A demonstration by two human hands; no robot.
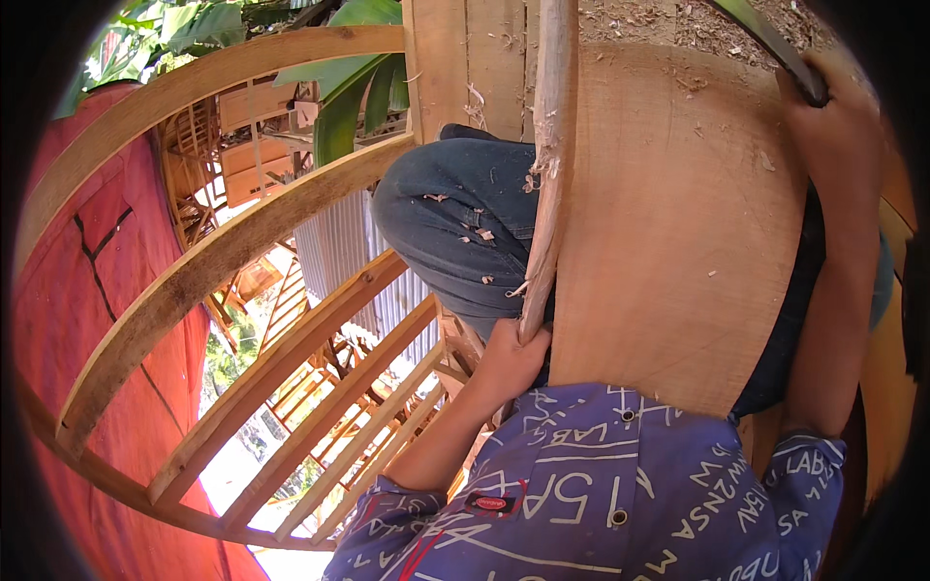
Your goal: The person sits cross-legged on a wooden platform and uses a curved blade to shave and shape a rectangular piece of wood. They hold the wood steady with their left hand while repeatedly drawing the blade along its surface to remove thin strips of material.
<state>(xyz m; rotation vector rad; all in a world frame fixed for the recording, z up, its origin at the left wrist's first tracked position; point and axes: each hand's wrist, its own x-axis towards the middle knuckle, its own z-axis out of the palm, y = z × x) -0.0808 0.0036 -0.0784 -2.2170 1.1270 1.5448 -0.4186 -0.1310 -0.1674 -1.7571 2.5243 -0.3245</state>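
Note:
My left hand [511, 360] is wrapped round the near end of a long, pale wooden stick [550, 155]. The stick runs away from me along the left side of a wide wooden board [678, 223], with curled, peeling slivers on it. At the upper right, my right hand [839, 111] is closed on the dark handle of a long curved blade [760, 34], which looks like a machete. The blade reaches up and left, out of the picture at the top. It is apart from the stick where I see it.
Wood shavings [717, 37] cover the far end of the board, and some lie on my bent left knee [455, 218]. A slatted wooden railing [242, 213] curves along the left. Beyond it hang a red sheet [116, 261] and green leaves [349, 87].

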